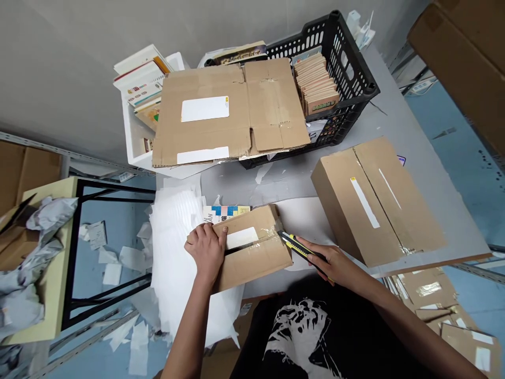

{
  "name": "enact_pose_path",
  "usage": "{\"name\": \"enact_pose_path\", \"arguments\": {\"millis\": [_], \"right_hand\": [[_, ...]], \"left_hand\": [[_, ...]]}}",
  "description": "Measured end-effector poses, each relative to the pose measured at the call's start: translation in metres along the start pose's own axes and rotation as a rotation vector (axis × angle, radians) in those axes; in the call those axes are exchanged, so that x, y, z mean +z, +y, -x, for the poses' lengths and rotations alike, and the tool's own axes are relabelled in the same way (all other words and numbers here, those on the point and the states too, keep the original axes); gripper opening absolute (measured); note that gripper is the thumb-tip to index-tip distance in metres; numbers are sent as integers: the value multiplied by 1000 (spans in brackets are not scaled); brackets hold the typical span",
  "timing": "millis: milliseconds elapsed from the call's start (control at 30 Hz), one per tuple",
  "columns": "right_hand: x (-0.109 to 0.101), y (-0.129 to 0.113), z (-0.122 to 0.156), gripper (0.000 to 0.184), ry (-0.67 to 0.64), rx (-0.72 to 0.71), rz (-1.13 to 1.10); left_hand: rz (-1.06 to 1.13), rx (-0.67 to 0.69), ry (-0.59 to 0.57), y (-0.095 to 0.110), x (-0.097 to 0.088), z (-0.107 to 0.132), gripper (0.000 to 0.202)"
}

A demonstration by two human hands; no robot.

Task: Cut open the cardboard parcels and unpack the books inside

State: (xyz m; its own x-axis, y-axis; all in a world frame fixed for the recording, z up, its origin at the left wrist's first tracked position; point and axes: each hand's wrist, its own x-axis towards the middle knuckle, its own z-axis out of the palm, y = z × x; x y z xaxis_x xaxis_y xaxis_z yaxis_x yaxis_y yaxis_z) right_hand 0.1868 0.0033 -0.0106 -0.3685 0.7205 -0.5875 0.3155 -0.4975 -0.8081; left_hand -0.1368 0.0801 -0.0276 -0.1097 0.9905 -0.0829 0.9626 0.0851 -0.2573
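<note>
Head view. Hands: 2, both the person's own, both occupied.

Left hand (208, 250): fingers curled over the left end of the small carton (256, 260), thumb lying on its top face; closed on that end. Right hand (329, 261): fingers wrapped round 1 yellow-and-black cutter (298, 246), no gap in the grip seen. Blade points left, at the carton's taped right end; whether it touches cannot be told.

Small carton: 1, at the near edge of the worktop (418, 126), in front of the torso, slightly slanted. On its top: 1 white label (242, 238), 1 dark gap between flaps, clear tape at the right.

Just beyond it: 1 book (226, 210), partly covered by the carton. Left: 1 pile of white sheets (175, 247), count not readable, overlapped by the carton's lower left corner. Right, apart: 1 large carton (374, 205), bearing 2 white strips, one wide, one thin.

Far side: 1 black crate (355, 95) with one row of thin books (315, 81), too tightly packed to count; 1 white box (134, 142) with several books. A flattened carton (205, 126) bearing 2 white labels lies across both.
</note>
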Motion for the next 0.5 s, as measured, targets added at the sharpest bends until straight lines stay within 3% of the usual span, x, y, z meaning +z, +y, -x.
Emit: {"name": "enact_pose_path", "arguments": {"millis": [267, 500], "right_hand": [[10, 7, 15, 52, -3, 35, 16], [23, 6, 29, 51, 40, -36, 85]], "left_hand": [[-37, 17, 19, 3, -1, 4, 52], [-29, 24, 8, 2, 0, 6, 52]]}}
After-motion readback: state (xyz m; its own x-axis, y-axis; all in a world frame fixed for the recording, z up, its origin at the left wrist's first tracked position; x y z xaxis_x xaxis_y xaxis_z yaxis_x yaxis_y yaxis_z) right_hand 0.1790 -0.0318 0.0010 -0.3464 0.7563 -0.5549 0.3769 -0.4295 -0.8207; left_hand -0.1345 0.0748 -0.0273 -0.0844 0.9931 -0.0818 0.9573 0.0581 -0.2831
